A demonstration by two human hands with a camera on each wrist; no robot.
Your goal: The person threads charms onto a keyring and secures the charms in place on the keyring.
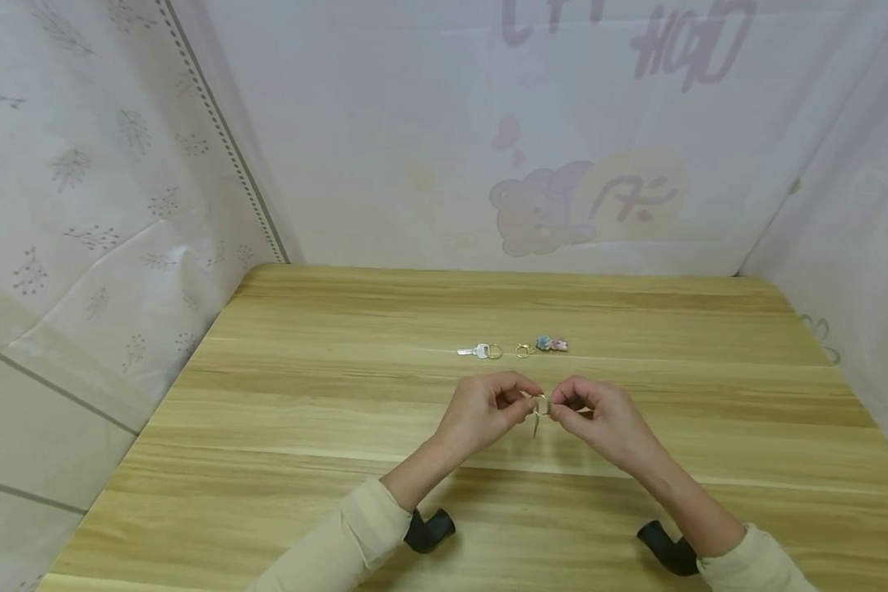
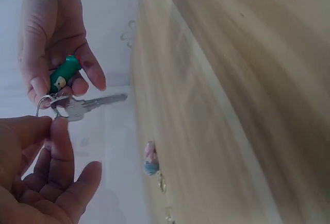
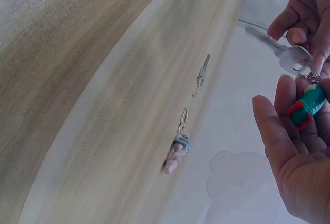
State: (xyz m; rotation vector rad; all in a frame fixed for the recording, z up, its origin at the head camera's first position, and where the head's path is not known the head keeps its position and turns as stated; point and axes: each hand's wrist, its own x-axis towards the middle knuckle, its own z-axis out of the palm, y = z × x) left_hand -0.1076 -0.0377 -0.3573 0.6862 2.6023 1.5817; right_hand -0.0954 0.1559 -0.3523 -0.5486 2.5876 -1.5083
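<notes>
Held up above the table, a metal key ring (image 1: 542, 403) lies between the fingertips of both hands. My left hand (image 1: 492, 411) pinches one side of it, close to the silver key (image 2: 75, 109), which sticks out from the ring. From the other side my right hand (image 1: 599, 415) grips the ring with thumb and fingers. A small green figure charm (image 3: 308, 105) with red trim lies against the right fingers and hangs on the same ring. Fingertips hide part of the ring.
Farther back on the wooden table (image 1: 303, 427) lie a silver key (image 1: 474, 351) on a gold ring and a gold ring with a blue and pink charm (image 1: 551, 344). Black curved pieces (image 1: 432, 530) show beside the forearms. Printed cloth (image 1: 385, 148) hangs behind the table.
</notes>
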